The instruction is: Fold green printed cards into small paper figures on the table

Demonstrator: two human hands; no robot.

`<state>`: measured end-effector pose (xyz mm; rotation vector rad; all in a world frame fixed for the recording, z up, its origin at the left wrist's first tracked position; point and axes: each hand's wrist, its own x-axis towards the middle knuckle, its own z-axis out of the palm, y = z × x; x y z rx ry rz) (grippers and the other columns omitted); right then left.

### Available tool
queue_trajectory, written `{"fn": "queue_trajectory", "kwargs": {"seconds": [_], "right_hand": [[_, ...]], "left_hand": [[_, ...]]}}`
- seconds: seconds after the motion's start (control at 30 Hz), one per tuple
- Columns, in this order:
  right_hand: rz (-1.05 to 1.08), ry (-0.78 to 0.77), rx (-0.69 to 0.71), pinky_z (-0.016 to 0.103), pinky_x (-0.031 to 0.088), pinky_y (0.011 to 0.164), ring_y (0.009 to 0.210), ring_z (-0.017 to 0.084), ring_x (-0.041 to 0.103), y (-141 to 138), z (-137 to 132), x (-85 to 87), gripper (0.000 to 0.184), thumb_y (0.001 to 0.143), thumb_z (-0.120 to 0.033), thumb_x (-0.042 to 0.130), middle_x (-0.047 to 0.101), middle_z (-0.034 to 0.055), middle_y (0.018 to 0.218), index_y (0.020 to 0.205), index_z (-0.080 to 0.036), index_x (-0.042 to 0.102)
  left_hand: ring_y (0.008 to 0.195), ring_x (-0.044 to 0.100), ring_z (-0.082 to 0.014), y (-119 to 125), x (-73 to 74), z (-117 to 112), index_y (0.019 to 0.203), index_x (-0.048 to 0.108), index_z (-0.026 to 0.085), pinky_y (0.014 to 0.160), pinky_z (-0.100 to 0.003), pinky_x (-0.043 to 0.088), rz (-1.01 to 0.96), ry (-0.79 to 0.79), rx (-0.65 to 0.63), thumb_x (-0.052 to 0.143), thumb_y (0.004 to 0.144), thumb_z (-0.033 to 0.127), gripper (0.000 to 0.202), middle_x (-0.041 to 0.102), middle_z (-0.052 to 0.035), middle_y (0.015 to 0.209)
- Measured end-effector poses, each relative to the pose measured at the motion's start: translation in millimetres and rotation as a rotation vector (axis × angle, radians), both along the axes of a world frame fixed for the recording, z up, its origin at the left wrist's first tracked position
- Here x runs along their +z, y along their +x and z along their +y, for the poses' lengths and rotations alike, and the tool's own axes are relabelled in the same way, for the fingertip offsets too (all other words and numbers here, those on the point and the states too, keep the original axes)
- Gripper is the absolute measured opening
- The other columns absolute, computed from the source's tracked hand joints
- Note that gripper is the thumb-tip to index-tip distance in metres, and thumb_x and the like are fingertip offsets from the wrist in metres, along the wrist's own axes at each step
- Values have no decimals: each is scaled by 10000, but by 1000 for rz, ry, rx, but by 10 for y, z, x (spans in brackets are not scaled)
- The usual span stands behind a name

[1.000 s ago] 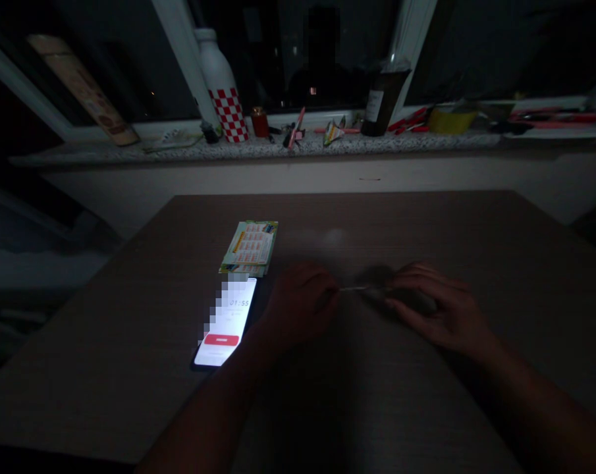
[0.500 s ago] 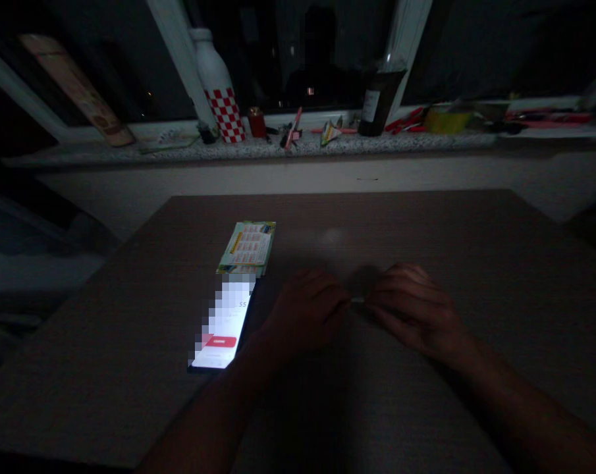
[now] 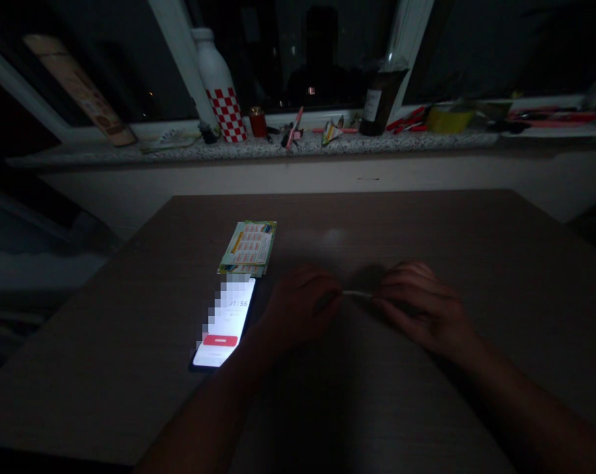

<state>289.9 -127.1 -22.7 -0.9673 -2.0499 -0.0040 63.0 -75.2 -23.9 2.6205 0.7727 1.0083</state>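
A thin, pale, slightly bowed strip [image 3: 357, 293] spans the gap between my two hands; in the dim light I cannot tell its kind. One end is pinched in the fingertips of my left hand [image 3: 302, 306], the other in those of my right hand [image 3: 421, 303]. Both hands are low over the brown table [image 3: 401, 408], and their fingers hide the strip's ends. Beside my left forearm lies a lit phone [image 3: 226, 322] with a red button and a timer on its screen. Just beyond it rest several printed cards [image 3: 251, 243] in a stack.
Along the speckled windowsill [image 3: 179, 153] stand a white bottle with red checks [image 3: 223, 92], a tilted tube-like container [image 3: 80, 89], a small red jar [image 3: 257, 122] and a dark pouch [image 3: 379, 102]. A yellow roll [image 3: 448, 120] and small clutter lie to the right.
My hands have drawn a little apart, so a longer piece of the pale strip shows between them. The timer on the phone has advanced.
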Motion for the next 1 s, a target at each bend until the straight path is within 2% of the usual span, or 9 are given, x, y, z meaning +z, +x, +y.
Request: {"fn": "queue_trajectory", "kwargs": {"seconds": [0.2, 0.37, 0.83, 1.0], "right_hand": [[-53, -28, -53, 386, 445, 750, 800, 210, 614, -19, -10, 13, 147, 756, -157, 665, 672, 43, 815, 889, -215, 637], [-129, -41, -30, 383, 423, 769, 811, 210, 591, -83, -27, 39, 103, 757, -167, 637, 659, 42, 803, 855, -197, 632], [-199, -66, 0, 358, 393, 742, 751, 184, 552, -94, -5, -12, 5, 768, -200, 606, 611, 17, 727, 768, -196, 609], [-196, -91, 5, 348, 382, 728, 734, 178, 542, -108, -5, -15, 35, 781, -219, 599, 607, 13, 711, 753, -197, 599]], "left_hand": [[815, 557, -156, 64, -18, -2, 847, 596, 159, 759, -296, 443, 49, 61, -9, 517, 853, 218, 99, 629, -41, 848], [767, 544, -159, 171, -16, -32, 803, 587, 159, 736, -307, 421, 120, 111, -64, 501, 858, 221, 120, 621, -33, 790], [725, 531, -141, 240, 14, -72, 773, 573, 162, 690, -281, 408, 204, 82, -151, 496, 852, 186, 113, 611, -18, 776], [721, 529, -138, 253, -19, -53, 760, 570, 162, 677, -271, 410, 178, 37, -185, 507, 838, 199, 107, 603, -18, 768]]}}
